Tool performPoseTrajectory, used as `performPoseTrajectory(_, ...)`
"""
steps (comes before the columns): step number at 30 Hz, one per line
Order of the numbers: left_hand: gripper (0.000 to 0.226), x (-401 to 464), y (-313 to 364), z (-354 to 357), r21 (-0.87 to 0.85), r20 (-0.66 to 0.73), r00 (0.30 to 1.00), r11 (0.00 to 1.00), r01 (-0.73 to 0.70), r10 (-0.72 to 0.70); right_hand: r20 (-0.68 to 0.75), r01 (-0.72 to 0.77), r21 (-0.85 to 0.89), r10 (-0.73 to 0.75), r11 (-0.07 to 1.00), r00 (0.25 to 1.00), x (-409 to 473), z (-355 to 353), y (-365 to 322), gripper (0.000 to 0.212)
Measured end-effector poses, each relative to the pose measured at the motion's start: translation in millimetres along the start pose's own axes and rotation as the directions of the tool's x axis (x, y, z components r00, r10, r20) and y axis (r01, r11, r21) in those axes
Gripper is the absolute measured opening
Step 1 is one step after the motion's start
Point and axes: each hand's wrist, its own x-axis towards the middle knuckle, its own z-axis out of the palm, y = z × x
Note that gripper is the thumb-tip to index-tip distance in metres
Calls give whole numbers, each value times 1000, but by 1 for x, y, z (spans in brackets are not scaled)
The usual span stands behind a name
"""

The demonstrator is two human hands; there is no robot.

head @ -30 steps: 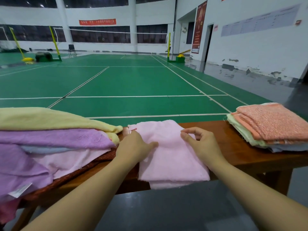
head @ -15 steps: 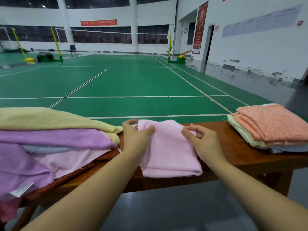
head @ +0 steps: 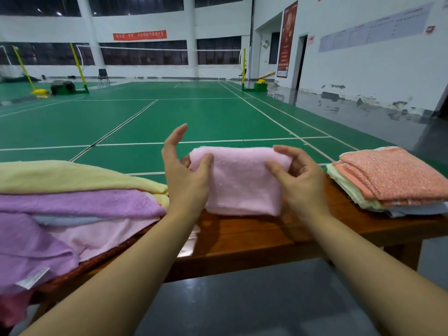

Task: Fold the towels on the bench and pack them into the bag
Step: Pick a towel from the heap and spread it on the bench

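Observation:
A folded light pink towel (head: 238, 180) is held just above the wooden bench (head: 261, 236), upright between both hands. My left hand (head: 184, 170) pinches its left edge with the thumb in front, the index finger raised free. My right hand (head: 294, 178) grips its right edge with curled fingers. A loose pile of unfolded towels (head: 72, 204), yellow, purple and pink, lies on the bench's left end. A stack of folded towels (head: 392, 183), orange on top, sits on the right end. No bag is in view.
Beyond the bench lies a green badminton court (head: 169, 117) with white lines, net posts (head: 243, 69) and a chair (head: 103, 77) far back. A white wall with a doorway (head: 300, 61) runs along the right. Grey floor (head: 242, 306) lies under the bench.
The pink towel lay flat on the bench under both hands; now both hands have lifted it off the bench and hold it up by its sides.

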Motion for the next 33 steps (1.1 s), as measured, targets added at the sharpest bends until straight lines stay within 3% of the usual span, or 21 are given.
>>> performPoseTrajectory(6, 54, 16, 27, -1, -22, -27, 972, 972, -233, 232, 50, 154, 14, -155, 988, 987, 4, -6, -34, 52)
performPoseTrajectory(10, 49, 26, 10, -1, 90, -7, 977, 973, -213, 214, 125, 78, -20, -75, 997, 989, 5, -1, -33, 61)
performPoseTrajectory(13, 45, 24, -17, 0, 238, 117, 993, 970, -49, 21, 176, -88, -138, 111, 987, 978, -1, 8, -4, 65)
performPoseTrajectory(16, 53, 18, -43, 1, 391, 237, 937, 908, 149, -255, 190, -234, -294, 297, 927, 936, -13, 18, 26, 67)
performPoseTrajectory(20, 58, 16, -59, -1, 547, 301, 858, 812, 202, -416, 215, -240, -439, 360, 866, 908, -18, 21, 41, 68)
performPoseTrajectory(22, 57, 15, -63, -1, 661, 303, 858, 740, 125, -416, 177, -223, -525, 362, 821, 915, -13, 17, 43, 63)
performPoseTrajectory(24, 49, 12, -62, 0, 718, 368, 884, 693, -73, -288, 124, -167, -671, 331, 723, 935, -11, 12, 45, 51)
performPoseTrajectory(25, 40, 11, -59, 1, 678, 455, 861, 714, -171, -226, 101, -134, -718, 293, 683, 951, -11, 9, 46, 43)
performPoseTrajectory(27, 23, 8, -50, 3, 526, 655, 732, 808, -266, -185, 117, -53, -699, 187, 714, 975, -10, 4, 45, 31)
performPoseTrajectory(29, 18, -1, -49, 4, 449, 775, 606, 832, -326, -180, 269, 57, -535, 106, 843, 957, -13, -3, 44, 33)
performPoseTrajectory(31, 25, -12, -57, 3, 465, 792, 592, 775, -429, -147, 491, 237, -433, 7, 870, 871, -20, -6, 47, 43)
performPoseTrajectory(33, 31, -21, -63, 1, 522, 775, 613, 703, -484, -153, 598, 418, -435, -92, 798, 796, -29, -6, 55, 55)
